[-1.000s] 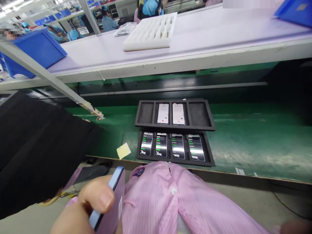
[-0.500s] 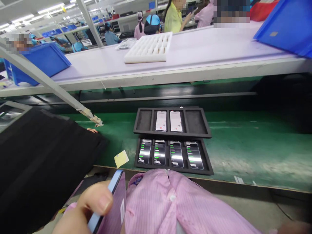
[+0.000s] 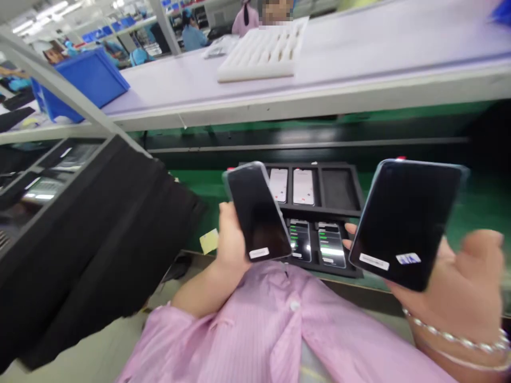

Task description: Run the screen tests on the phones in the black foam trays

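My left hand (image 3: 231, 236) is shut on a smartphone (image 3: 257, 210), its dark screen facing me with a small white label near the bottom. My right hand (image 3: 451, 271), a little blurred, grips a larger-looking smartphone (image 3: 403, 223), also with a dark screen and white labels. Both phones hang above the black foam trays on the green belt. The upper tray (image 3: 339, 189) holds two phones with pale screens. The lower tray (image 3: 303, 271) shows two lit phones, and my left-hand phone hides the rest of it.
A black padded sheet (image 3: 91, 239) fills the left side, and a yellow sticky note (image 3: 208, 241) lies on the belt. The raised lilac shelf (image 3: 379, 58) carries a white foam tray (image 3: 259, 58) and a blue bin (image 3: 93, 85). Co-workers stand beyond it.
Both hands have risen from the bottom of the view to above the trays, each holding a phone with its screen toward me. The view has also tilted slightly.
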The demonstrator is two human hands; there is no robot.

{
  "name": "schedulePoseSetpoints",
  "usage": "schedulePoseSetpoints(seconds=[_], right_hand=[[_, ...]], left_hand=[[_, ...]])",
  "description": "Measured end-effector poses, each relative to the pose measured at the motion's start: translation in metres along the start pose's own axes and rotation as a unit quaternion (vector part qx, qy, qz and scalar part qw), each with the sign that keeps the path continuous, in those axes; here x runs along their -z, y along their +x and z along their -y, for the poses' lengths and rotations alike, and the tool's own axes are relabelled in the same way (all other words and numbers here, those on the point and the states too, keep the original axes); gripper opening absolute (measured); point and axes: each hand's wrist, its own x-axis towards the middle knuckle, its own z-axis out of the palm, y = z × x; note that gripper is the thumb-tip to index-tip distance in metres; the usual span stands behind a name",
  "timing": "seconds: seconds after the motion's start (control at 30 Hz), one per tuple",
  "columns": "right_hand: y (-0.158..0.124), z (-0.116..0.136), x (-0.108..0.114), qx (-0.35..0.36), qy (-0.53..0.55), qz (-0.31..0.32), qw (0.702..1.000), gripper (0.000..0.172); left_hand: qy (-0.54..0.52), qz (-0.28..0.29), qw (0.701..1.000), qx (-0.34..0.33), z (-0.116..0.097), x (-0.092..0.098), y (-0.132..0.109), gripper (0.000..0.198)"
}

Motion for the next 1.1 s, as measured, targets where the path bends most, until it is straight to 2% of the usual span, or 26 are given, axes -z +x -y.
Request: schedulePoseSetpoints(seconds=[0.1,0.2,0.27,0.33,0.43,0.53,0.67,0.9,1.03,1.1], right_hand=[[0.008,-0.02,-0.011,-0.106,0.042,-0.011,0.993,0.047],[0.015,-0.033,-0.011,-0.13,0.056,0.049,0.989,0.048],[0.016,-0.036,-0.007,-0.126,0.051,0.101,0.986,0.053],[0.015,-0.037,-0.003,-0.115,0.036,0.135,0.983,0.059],[0.012,-0.039,-0.002,-0.104,0.016,0.142,0.984,0.062],[0.011,-0.043,-0.001,-0.101,0.012,0.141,0.985,0.067],[0.014,-0.047,0.003,-0.093,0.008,0.136,0.986,0.072],[0.016,-0.042,0.002,-0.105,-0.011,0.138,0.985,0.065],[0.016,-0.042,-0.001,-0.107,-0.012,0.1,0.989,0.069],[0.02,-0.043,-0.001,-0.107,-0.016,0.1,0.989,0.069]], left_hand=[[-0.001,0.046,0.997,0.063,0.025,0.015,0.026,0.052],[0.004,0.132,0.989,0.066,0.04,0.03,0.036,0.039],[0.012,0.175,0.982,0.066,0.042,0.036,0.032,0.055],[0.029,0.21,0.973,0.095,0.041,0.041,0.026,0.075],[0.071,0.251,0.955,0.143,0.039,0.046,0.019,0.1],[0.105,0.258,0.949,0.149,0.039,0.049,0.017,0.115],[0.114,0.256,0.949,0.141,0.043,0.05,0.016,0.124],[0.145,0.221,0.955,0.134,0.045,0.043,0.014,0.125],[0.14,0.231,0.955,0.125,0.044,0.045,0.017,0.123],[0.145,0.224,0.958,0.107,0.045,0.047,0.024,0.121]])
